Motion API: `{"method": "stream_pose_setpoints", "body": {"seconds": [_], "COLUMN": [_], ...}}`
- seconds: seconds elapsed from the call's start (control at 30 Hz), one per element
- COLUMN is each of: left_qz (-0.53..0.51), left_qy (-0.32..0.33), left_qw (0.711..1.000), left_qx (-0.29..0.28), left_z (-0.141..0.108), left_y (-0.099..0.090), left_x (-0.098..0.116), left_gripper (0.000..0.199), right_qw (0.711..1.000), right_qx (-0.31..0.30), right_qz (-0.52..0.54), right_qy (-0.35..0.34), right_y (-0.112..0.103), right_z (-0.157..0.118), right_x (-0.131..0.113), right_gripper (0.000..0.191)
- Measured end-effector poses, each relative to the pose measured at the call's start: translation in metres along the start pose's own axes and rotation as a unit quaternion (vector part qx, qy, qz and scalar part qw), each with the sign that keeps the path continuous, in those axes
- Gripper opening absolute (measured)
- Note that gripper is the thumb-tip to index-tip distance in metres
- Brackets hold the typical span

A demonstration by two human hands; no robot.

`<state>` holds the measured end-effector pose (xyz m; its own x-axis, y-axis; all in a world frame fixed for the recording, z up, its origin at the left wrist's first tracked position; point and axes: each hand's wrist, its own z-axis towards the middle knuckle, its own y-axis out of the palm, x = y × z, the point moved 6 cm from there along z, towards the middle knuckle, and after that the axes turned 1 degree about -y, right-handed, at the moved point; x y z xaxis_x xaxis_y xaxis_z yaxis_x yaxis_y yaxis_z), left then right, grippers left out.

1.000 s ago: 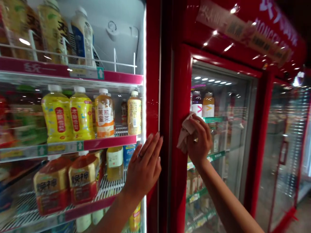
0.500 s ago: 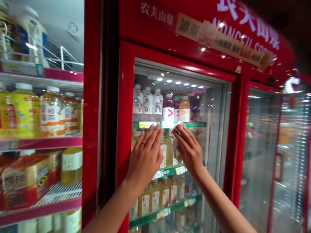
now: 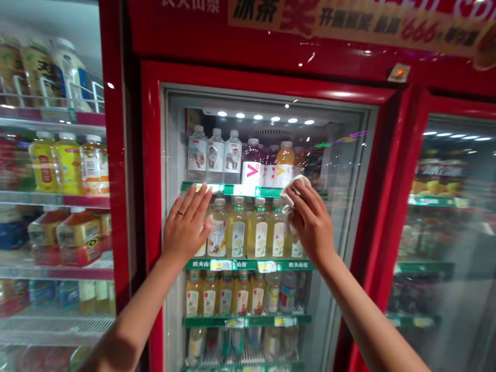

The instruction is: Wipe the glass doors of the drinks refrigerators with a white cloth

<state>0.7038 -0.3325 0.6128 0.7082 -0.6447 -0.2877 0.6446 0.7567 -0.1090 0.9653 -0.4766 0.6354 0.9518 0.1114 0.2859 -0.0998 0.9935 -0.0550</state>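
A glass door [image 3: 337,155] in a red frame [image 3: 271,82] stands before me, with drinks on shelves behind it. My left hand [image 3: 188,222] is open, fingers spread, at the left part of the glass; a ring sits on one finger. Bunched under the fingers of my right hand [image 3: 312,219] is a white cloth [image 3: 296,186], held at the glass on the right. Behind the glass, between my hands, are bottles of pale yellow drink [image 3: 260,232]. Above them stand clear bottles [image 3: 233,155] and an orange drink bottle [image 3: 285,160].
On the left is another cooler with yellow bottles [image 3: 65,160] and boxed packs [image 3: 79,235] on pink-edged shelves. To the right stands a further glass-doored cooler [image 3: 461,232]. A small orange light [image 3: 399,72] and a printed banner [image 3: 349,23] are above the door.
My view has turned and now faces the door more squarely. My hands are farther apart on the glass, the left one to the left and the right one with the cloth to the right.
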Motion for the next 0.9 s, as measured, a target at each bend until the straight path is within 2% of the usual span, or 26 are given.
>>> {"method": "stream_pose_setpoints", "body": {"seconds": [0.17,0.33,0.47,0.57,0.77,0.9], "left_qz": [0.005,0.015,0.013,0.009,-0.004,-0.020], "left_qy": [-0.008,-0.009,-0.003,-0.002,-0.001,-0.002], "left_qw": [1.000,1.000,1.000,1.000,1.000,1.000], "left_qx": [-0.008,-0.016,-0.011,-0.005,0.004,0.015], "left_z": [-0.001,-0.002,-0.002,-0.002,-0.002,-0.002], "left_y": [0.002,0.003,0.002,0.001,-0.001,-0.003], "left_x": [-0.003,-0.002,-0.003,-0.003,-0.002,-0.003], "left_gripper": [0.087,0.088,0.088,0.087,0.086,0.087], "right_qw": [1.000,0.998,0.997,0.993,0.999,0.999], "right_qx": [-0.005,0.047,-0.004,-0.028,0.043,0.007], "right_qz": [0.015,0.028,0.047,0.042,0.012,0.010], "right_qy": [-0.008,0.019,-0.056,-0.108,-0.014,-0.044], "right_y": [-0.002,0.004,0.015,0.009,-0.014,-0.014], "right_z": [-0.001,0.021,0.029,0.020,0.009,0.006], "right_x": [0.014,0.027,0.011,0.005,0.031,0.025], "right_gripper": [0.081,0.077,0.076,0.070,0.059,0.060]}}
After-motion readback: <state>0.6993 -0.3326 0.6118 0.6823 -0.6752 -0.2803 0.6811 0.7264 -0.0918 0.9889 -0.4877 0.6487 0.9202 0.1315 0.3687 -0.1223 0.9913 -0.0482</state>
